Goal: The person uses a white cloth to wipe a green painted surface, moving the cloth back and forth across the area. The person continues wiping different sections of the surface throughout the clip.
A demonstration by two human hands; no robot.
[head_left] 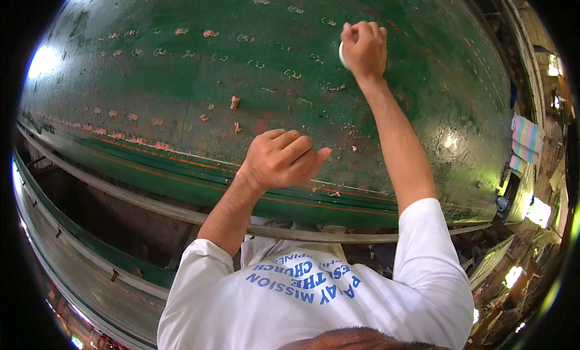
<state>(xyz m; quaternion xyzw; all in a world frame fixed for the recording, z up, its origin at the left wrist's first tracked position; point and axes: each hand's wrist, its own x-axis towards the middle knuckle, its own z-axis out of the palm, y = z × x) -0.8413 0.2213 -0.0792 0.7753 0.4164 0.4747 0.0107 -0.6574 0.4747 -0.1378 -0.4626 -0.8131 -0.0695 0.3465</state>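
Observation:
A long green-topped table [199,78] lies before me, marked with rows of small curled pale outlines and pinkish crumbs. Over its far part my right hand [365,48] is closed around a white, round-edged object [343,55]; only a rim of it shows at the hand's left side. My left hand [284,160] is curled into a fist above the table's near side, thumb pointing right, and its palm is hidden. Just beyond the left hand are small pink lumps [235,102] stuck on the surface.
A wooden rail [163,209] runs along the table's near edge, by my waist. Behind it at lower left is another long green-edged surface [66,229]. A striped cloth [527,140] hangs off the right end, beside a cluttered floor [513,301].

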